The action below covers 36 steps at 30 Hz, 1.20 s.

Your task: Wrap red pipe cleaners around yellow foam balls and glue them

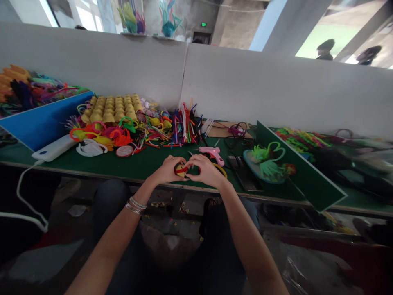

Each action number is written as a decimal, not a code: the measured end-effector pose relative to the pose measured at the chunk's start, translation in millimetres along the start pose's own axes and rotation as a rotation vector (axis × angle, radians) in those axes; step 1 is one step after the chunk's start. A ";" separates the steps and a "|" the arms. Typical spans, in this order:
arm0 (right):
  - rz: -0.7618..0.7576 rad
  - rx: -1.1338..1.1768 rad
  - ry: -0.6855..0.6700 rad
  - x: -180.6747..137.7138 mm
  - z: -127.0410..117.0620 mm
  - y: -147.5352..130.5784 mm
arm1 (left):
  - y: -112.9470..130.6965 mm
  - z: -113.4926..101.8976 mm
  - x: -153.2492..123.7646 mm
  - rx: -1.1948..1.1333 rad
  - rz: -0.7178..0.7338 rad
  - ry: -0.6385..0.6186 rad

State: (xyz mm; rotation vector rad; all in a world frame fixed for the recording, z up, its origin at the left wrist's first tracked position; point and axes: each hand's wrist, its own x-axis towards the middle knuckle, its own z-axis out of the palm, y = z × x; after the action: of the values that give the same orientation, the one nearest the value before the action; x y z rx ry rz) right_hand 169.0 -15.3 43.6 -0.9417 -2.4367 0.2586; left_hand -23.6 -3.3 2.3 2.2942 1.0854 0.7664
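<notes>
On my feed, the left hand (170,169) curls round a yellow piece (181,174) over the near edge of the tabletop (135,166), its red strip (184,169) slanting toward the right hand (204,169), whose grip I cannot tell

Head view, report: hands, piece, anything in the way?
Left hand holding red-and-yellow piece. Right hand at it, grip unclear. Pink glue gun beyond, not between hands.

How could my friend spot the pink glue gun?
Find the green tabletop, then the person's right hand. Just beyond that hand, left of a flat dark slab, lies the glue gun. Its pale pink pistol shape sets it apart from the slab.
</notes>
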 end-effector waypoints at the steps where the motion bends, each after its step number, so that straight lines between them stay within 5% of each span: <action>1: -0.002 0.002 0.002 0.2 -0.3 -0.7 | 0.5 -0.3 -0.3 -0.001 0.003 0.003; 27: -0.020 -0.008 0.040 -0.5 1.3 3.3 | 1.3 -2.8 -0.2 -0.007 0.004 0.012; 36: -0.009 0.055 0.127 -3.3 -1.8 11.3 | 3.4 -5.5 0.0 -0.052 0.028 0.134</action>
State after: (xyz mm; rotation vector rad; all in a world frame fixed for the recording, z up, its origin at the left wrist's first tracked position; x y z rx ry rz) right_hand 178.4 -9.2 39.9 -0.8958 -2.3058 0.2541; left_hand -25.5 -4.2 8.5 2.2456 1.0800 0.9597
